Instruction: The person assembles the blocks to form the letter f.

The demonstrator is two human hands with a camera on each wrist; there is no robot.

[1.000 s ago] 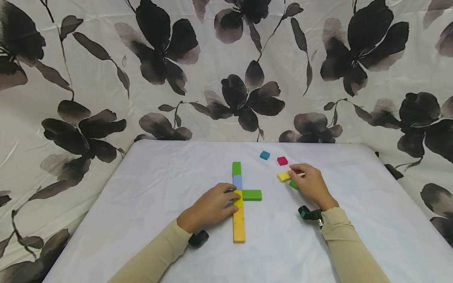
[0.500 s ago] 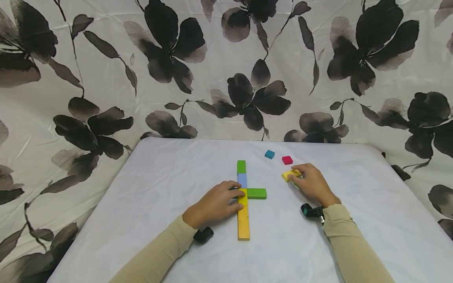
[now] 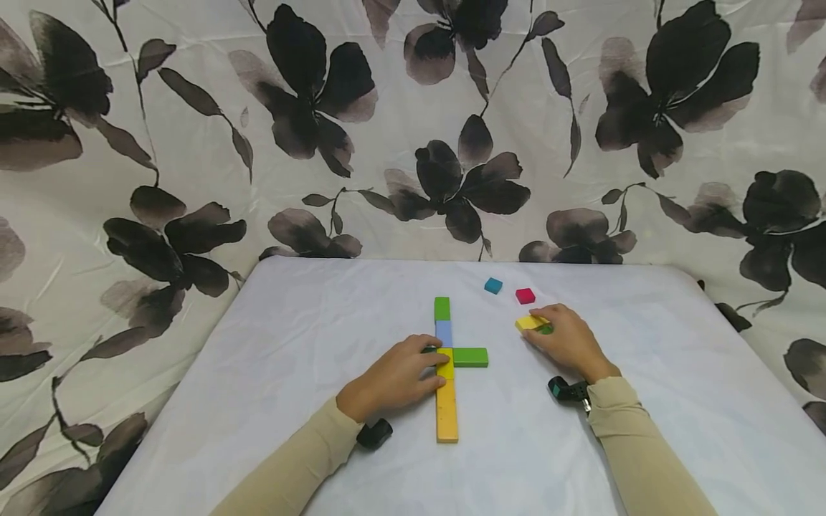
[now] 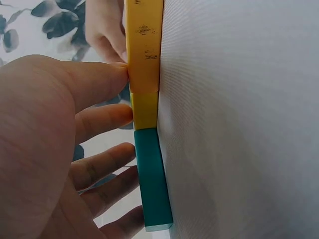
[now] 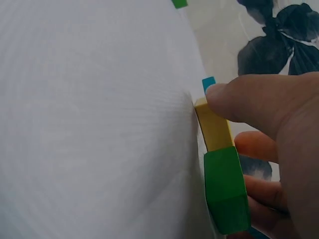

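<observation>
On the white-covered table, blocks form a cross. A long yellow block point(image 3: 447, 412) and a short yellow block point(image 3: 444, 368) run upward to a light-blue block point(image 3: 444, 333) and a green block point(image 3: 442, 308). A green bar point(image 3: 471, 357) extends right; a teal bar point(image 4: 152, 177), mostly hidden in the head view, extends left. My left hand point(image 3: 395, 376) rests beside the column, extended fingers touching the yellow blocks. Away to the right, my right hand point(image 3: 571, 340) pinches a loose yellow block point(image 3: 528, 323) between thumb and finger; another green block point(image 5: 225, 186) lies against it, under the palm.
Beyond the right hand lie a small blue block point(image 3: 493, 286) and a red block point(image 3: 525, 296). A floral cloth point(image 3: 387, 107) hangs behind the table's far edge. Dark wrist devices sit at both wrists, the left device point(image 3: 375, 434) close to the tabletop.
The right thumb has come down to the near side of the loose yellow block, with the green one showing between thumb and fingers. The left hand stays put; the head view shifts slightly.
</observation>
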